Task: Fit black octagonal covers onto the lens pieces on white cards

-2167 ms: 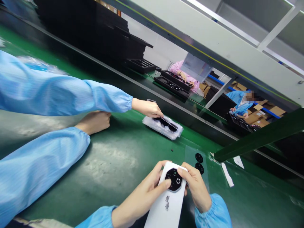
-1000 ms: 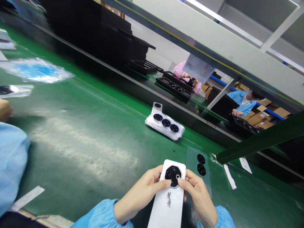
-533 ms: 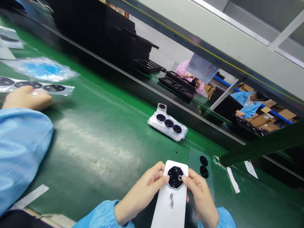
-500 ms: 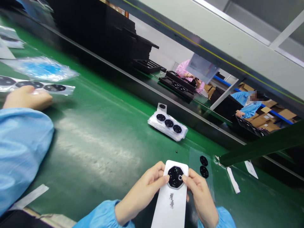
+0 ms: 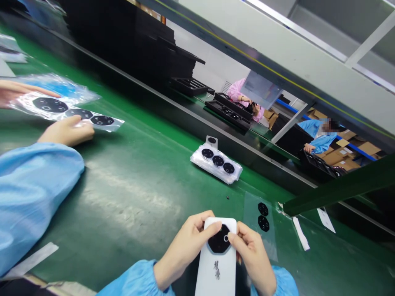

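A white phone (image 5: 214,283) with dark lettering on its back is held upright between my hands, its lower end cut off by the view. On its upper back sits a black octagonal camera cover (image 5: 219,243) with a small ring at the right. My left hand (image 5: 187,244) grips the phone's left edge, its thumb lying on the cover's top left. From the right edge my right hand (image 5: 254,253) grips too, thumb pressed beside the ring. Just right of the phone, a clear sheet (image 5: 253,238) carries two black octagonal pieces (image 5: 263,223).
A stack of clear-wrapped strips (image 5: 230,176) with black discs lies ahead on the green bench (image 5: 138,193). At left, a co-worker's hands hold another strip (image 5: 115,124). A green post (image 5: 339,187) rises at right, near white paper scraps (image 5: 300,234). Other people work beyond.
The phone has come slightly lower and left. My left thumb has slid up along the camera cover. At left, the co-worker's strip has moved right, and a second hand has come in.
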The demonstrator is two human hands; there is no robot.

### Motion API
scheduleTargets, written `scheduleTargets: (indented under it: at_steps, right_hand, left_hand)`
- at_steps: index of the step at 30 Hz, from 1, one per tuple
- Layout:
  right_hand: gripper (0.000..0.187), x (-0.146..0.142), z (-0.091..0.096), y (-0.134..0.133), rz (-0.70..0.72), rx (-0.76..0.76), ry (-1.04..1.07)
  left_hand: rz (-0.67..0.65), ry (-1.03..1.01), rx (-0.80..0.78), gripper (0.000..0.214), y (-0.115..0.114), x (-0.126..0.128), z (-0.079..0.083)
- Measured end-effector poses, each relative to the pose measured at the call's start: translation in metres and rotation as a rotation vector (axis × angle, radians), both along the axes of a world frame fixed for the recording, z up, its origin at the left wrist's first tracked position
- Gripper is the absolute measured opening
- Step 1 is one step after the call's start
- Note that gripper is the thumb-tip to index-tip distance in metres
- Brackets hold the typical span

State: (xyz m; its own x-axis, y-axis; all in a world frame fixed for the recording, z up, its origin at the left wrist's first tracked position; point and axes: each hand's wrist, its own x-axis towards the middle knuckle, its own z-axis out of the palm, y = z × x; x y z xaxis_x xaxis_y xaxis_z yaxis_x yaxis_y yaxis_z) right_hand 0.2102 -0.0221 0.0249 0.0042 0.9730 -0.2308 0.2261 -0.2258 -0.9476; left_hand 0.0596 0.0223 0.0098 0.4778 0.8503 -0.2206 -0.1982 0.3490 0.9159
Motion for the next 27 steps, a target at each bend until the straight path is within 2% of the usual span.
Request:
scheduleTargets:
  at_steps: [3,9,12,14,17,19,20,23,27]
  right_hand:
    - [0.043,-0.002,0.0,-0.001,-0.033,-0.006,0.022]
    - [0.037,0.008,-0.006,-0.02,0.041,0.014,0.08]
    - [0.037,0.026,-0.006,-0.028,-0.034,0.007,0.068]
    - [0.035,0.044,0.0,-0.026,-0.124,0.011,0.05]
    - [0.039,0.081,0.016,-0.005,-0.39,0.124,-0.014]
    - [0.047,0.109,0.022,0.02,-0.55,0.189,-0.066]
    - [0.042,0.123,0.022,0.035,-0.595,0.196,-0.083]
    - [0.023,0.16,0.014,0.081,-0.69,0.139,-0.148]
    - [0.027,0.188,-0.003,0.125,-0.71,0.066,-0.253]
  left_hand:
    - [0.043,-0.041,-0.059,0.039,-0.002,0.001,0.0]
    - [0.288,-0.106,-0.039,0.036,0.004,-0.007,0.003]
    - [0.244,-0.127,-0.017,0.03,0.006,-0.01,0.004]
    - [0.227,-0.113,0.026,0.033,0.006,-0.011,0.004]
    - [0.278,-0.032,0.096,0.044,0.002,-0.013,0.002]
    - [0.256,0.043,0.141,0.04,-0.002,-0.014,-0.003]
    - [0.229,0.082,0.165,0.037,-0.005,-0.015,-0.006]
    - [0.143,0.191,0.253,0.03,-0.015,-0.015,-0.018]
    - [0.091,0.266,0.367,0.024,-0.027,-0.014,-0.03]
